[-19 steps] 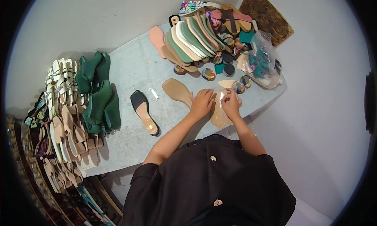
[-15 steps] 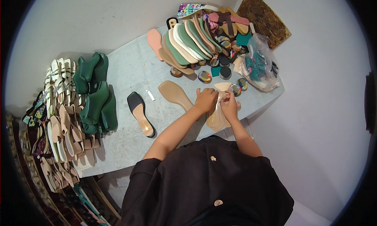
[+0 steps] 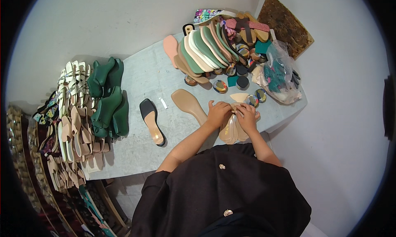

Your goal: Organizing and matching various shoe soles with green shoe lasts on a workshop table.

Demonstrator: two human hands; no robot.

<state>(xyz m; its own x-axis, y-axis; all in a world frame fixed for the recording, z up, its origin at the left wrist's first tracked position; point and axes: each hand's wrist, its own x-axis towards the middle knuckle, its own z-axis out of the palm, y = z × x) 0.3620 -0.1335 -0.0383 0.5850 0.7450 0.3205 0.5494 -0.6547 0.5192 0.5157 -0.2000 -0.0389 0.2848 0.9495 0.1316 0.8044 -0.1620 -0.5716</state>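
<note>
Both of my hands rest together on a small stack of beige shoe insoles (image 3: 231,132) at the near right edge of the grey table (image 3: 144,80). My left hand (image 3: 218,113) grips the stack's upper left end. My right hand (image 3: 247,115) pinches its upper right end, fingers curled over it. A single tan sole (image 3: 187,103) lies flat just left of my left hand. Further left lies a black sole with a tan insole (image 3: 152,121), and a small white strip (image 3: 163,103) beside it.
A fanned row of green, white and pink soles (image 3: 198,51) stands at the back. Heel blocks (image 3: 233,82) and a clear plastic bag (image 3: 278,78) lie at the back right. Green sandals (image 3: 107,99) and beige strappy sandals (image 3: 74,134) are piled on the left.
The view has shifted slightly. My hands stay on the insole stack, drawn a little closer together at its top end.
</note>
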